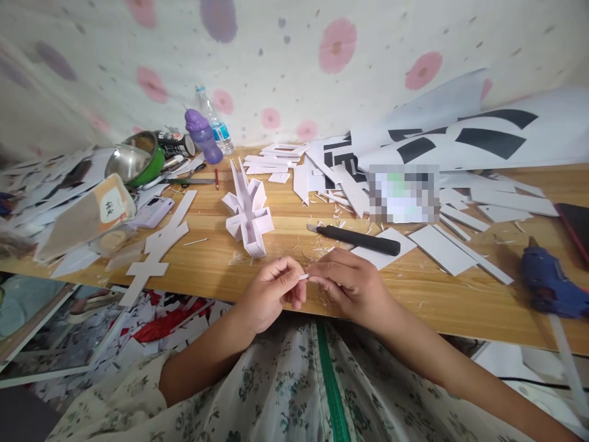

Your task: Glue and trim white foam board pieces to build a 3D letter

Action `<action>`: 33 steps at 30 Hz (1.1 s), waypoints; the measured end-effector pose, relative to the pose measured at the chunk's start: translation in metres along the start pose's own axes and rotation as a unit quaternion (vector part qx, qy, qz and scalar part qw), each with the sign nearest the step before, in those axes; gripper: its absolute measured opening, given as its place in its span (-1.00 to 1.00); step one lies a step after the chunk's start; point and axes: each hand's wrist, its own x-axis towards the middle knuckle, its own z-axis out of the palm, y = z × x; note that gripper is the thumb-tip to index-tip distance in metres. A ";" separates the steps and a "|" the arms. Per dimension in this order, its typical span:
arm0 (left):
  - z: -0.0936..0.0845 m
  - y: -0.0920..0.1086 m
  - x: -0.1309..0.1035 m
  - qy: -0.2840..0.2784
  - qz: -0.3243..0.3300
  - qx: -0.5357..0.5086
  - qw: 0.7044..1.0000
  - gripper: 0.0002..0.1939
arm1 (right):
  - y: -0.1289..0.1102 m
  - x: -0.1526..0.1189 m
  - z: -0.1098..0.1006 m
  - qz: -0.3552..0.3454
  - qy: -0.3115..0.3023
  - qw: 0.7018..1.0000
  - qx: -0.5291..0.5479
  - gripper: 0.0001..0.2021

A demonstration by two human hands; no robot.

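Note:
Between both hands, close to the table's front edge, is a small white strip [304, 277], perhaps foam board. My left hand [273, 291] pinches one end of it between thumb and fingers. The fingertips of my right hand [347, 282] are closed at its other end. Just beyond my hands lies a black utility knife [361, 238], its blade pointing left. A white hollow letter-like form [249, 218] with raised walls stands on the table to the left of the knife. Farther left, a flat white cutout [161, 245] overhangs the front edge.
A blue glue gun [554, 282] rests at the right edge. White board offcuts [444, 248] and thin shavings litter the wooden table [207, 261]. At the back stand a purple cup [202, 135], a water bottle [221, 129] and a green-sided pan [150, 159].

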 end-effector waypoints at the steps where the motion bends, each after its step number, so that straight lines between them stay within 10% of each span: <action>1: 0.000 -0.001 0.000 -0.012 -0.004 -0.021 1.000 -0.72 | -0.001 0.000 0.000 0.004 0.004 1.000 0.005 -0.84; 33: -0.004 -0.018 -0.003 -0.181 -0.061 -0.205 0.960 -0.66 | -0.021 0.014 0.000 -0.003 -0.013 0.995 0.096 -0.83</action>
